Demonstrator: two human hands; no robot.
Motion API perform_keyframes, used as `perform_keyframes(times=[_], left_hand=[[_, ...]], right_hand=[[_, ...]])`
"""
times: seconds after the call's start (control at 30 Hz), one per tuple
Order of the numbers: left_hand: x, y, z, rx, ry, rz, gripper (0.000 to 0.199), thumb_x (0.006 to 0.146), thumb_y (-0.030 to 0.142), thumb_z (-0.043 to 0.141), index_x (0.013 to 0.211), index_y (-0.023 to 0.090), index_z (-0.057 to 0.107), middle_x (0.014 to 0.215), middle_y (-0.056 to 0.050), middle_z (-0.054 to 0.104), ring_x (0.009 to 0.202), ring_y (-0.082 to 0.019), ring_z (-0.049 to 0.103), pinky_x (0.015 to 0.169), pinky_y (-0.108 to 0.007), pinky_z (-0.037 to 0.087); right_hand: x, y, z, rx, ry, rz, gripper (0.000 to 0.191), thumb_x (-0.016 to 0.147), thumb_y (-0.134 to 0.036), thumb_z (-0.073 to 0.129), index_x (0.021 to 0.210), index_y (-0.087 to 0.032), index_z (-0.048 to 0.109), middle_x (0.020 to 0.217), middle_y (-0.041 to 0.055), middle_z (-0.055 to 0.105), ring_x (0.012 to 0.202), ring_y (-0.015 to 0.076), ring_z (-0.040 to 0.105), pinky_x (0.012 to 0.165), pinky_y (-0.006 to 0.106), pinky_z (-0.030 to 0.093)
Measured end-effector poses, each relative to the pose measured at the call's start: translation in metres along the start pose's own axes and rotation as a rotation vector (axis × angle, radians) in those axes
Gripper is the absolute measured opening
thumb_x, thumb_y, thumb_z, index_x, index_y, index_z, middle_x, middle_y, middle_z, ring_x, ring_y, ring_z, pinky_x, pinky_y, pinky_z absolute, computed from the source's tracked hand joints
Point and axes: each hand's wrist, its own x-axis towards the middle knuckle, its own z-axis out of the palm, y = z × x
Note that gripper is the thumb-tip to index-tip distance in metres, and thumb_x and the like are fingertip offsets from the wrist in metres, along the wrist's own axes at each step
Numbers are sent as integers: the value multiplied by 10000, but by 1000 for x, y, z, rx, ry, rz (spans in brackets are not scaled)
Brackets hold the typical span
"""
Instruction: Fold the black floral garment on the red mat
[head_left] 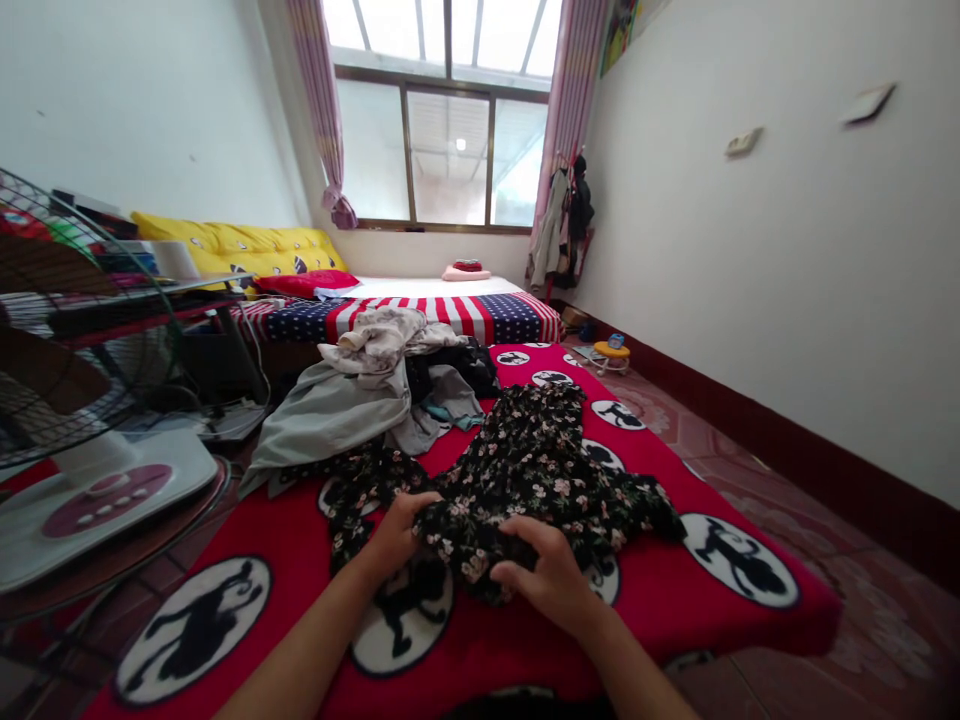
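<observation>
A black floral garment [525,450] lies spread on the red blanket [300,590] with its round cartoon patches. My left hand [401,530] pinches the garment's near left edge between thumb and fingers. At the near edge, to the right, my right hand [544,570] rests against the cloth with thumb and index finger apart; nothing is clasped between them. One floral sleeve stretches out to the right, and another part of the floral cloth lies left of my left hand. Behind it sits a heap of grey, white and black clothes [375,385].
A fan [97,490] stands at the left beside a cluttered desk [150,290]. Beyond the clothes is a bed [420,318] with a yellow cushion [247,250]. A yellow stool [611,350] stands on the floor at the right, near the wall.
</observation>
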Motion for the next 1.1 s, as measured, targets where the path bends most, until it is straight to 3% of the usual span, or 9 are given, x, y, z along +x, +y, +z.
perform_keyframes(times=[0.07, 0.13, 0.27, 0.5, 0.6, 0.7, 0.77, 0.97, 1.1], left_hand=[[1, -4, -6, -114, 137, -105, 218, 693, 245, 498, 731, 167, 698, 720, -44, 705, 725, -206, 628, 709, -312, 499], [4, -7, -12, -195, 244, -171, 248, 684, 298, 513, 760, 171, 712, 753, -51, 720, 755, -225, 639, 732, -330, 509], [9, -10, -15, -256, 325, -232, 261, 650, 326, 568, 781, 166, 727, 768, -60, 727, 749, -236, 647, 748, -348, 514], [8, -11, -17, -356, 357, -323, 314, 663, 398, 653, 846, 154, 724, 819, -62, 732, 803, -255, 655, 753, -360, 510], [10, -9, -20, -345, 343, -368, 351, 630, 431, 698, 844, 152, 714, 843, -60, 727, 843, -257, 655, 770, -350, 503], [11, -13, -22, -409, 430, -426, 426, 625, 413, 690, 964, 154, 682, 860, -53, 722, 826, -237, 660, 730, -326, 503], [11, -18, -22, -455, 495, -460, 479, 626, 406, 681, 1031, 152, 654, 859, -55, 720, 794, -226, 664, 692, -315, 503], [12, -25, -20, -373, 588, -428, 425, 626, 458, 652, 914, 148, 690, 941, -88, 725, 908, -252, 649, 821, -358, 487], [12, -22, -20, -313, 597, -409, 363, 653, 441, 651, 878, 161, 704, 956, -84, 727, 967, -269, 631, 911, -389, 451]], right_hand=[[-4, 6, -12, -119, -37, -103, 500, 605, -388, 834, 1048, -235, 659, 1106, 49, 674, 1056, 249, 585, 968, 375, 419], [-8, 19, -23, -256, -38, -129, 595, 594, -384, 844, 1139, -256, 641, 1230, 69, 629, 1164, 289, 530, 1049, 462, 348], [-9, 39, -41, -332, 90, -29, 191, 827, -262, 621, 1002, -245, 693, 1159, 69, 668, 1117, 272, 563, 991, 464, 392], [39, 9, -92, 351, 37, 335, 308, 827, -490, 580, 842, -194, 665, 783, 28, 691, 735, 205, 644, 653, 308, 503], [71, 25, -106, 413, 250, 480, 387, 695, -515, 682, 854, -164, 662, 751, 40, 682, 669, 194, 633, 612, 310, 505], [80, 58, -99, 303, 475, 510, 403, 634, -499, 696, 842, -161, 633, 789, 58, 679, 740, 203, 634, 691, 343, 512], [69, 74, -88, 259, 508, 489, 415, 649, -514, 676, 870, -166, 626, 861, 75, 686, 832, 217, 636, 789, 373, 503], [11, 75, -69, -63, 336, 421, 511, 733, -586, 624, 1030, -171, 634, 1039, 118, 676, 951, 261, 639, 874, 434, 487], [-3, 63, -69, -366, 218, 332, 483, 709, -510, 688, 1073, -194, 646, 1190, 116, 614, 1109, 292, 573, 958, 453, 448]])
